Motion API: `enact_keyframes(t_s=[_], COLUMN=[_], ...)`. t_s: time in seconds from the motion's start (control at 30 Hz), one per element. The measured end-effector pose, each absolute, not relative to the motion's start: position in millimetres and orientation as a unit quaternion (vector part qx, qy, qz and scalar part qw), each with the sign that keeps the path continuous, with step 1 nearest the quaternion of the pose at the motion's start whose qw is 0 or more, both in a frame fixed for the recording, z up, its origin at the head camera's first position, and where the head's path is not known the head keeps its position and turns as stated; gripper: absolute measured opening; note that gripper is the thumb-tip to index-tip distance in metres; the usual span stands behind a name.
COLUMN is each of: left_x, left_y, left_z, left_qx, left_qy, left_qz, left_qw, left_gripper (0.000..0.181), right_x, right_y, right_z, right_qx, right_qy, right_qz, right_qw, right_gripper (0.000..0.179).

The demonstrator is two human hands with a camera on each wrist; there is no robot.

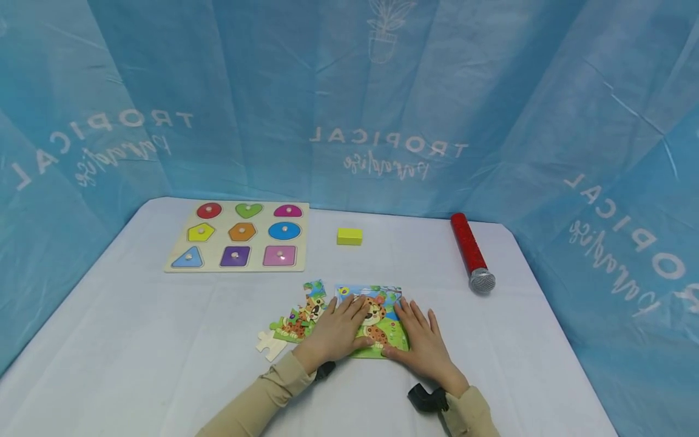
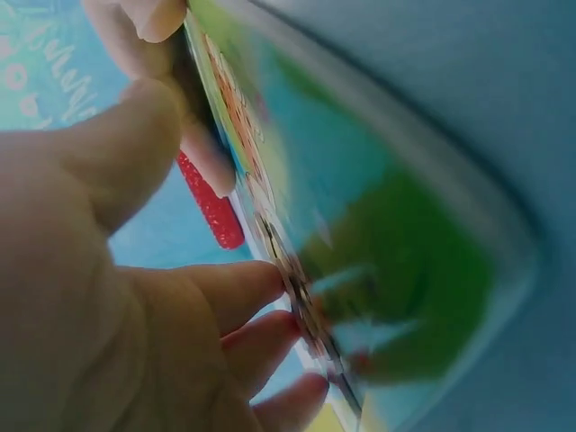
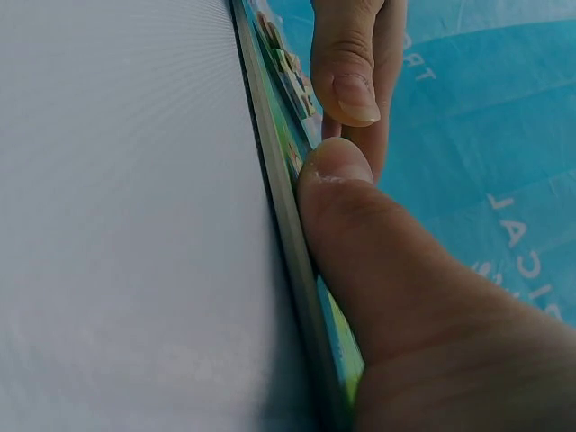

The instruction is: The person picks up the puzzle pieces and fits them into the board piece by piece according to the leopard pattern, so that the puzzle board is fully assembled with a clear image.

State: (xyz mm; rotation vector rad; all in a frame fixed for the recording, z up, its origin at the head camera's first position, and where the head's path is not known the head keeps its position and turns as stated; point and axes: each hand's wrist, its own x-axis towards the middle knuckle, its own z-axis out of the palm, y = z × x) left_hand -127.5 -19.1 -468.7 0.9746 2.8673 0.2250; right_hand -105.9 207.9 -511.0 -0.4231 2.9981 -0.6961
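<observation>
One jigsaw [image 1: 377,335], white tabletop [image 1: 109,364], blue drapes [image 1: 262,73] (lettered backwards)

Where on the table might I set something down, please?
Bare room lies between the yellow block and red microphone, right of the right grip, and on the near side of the shape board, left of the puzzle pieces. It is crowded around the leopard board, where the left grip rests.

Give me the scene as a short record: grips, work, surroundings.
Left grip: fingers resting on flat, colourful leopard-picture puzzle
Right grip: along the puzzle's right edge
Left of puzzle: printed jigsaw pieces, one plain pale piece
Far left: cream board, nine coloured knobbed shapes
Far middle: yellow rectangular block
Far right: red microphone, silver mesh head
</observation>
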Motion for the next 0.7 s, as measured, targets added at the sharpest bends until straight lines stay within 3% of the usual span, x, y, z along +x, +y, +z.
enact_keyframes(t_s=[0.7], left_x=[-146.6], left_y=[-32.1], left_z=[-473.8], left_qx=[0.297], left_qy=[0.944], left_qz=[0.114], left_qw=[0.094], left_gripper=[0.063], right_x=[-105.9], right_y=[207.6], right_z=[-511.7], right_qx=[-0.136], right_qy=[0.963], right_qz=[-0.230], right_qw=[0.022], right_gripper=[0.095])
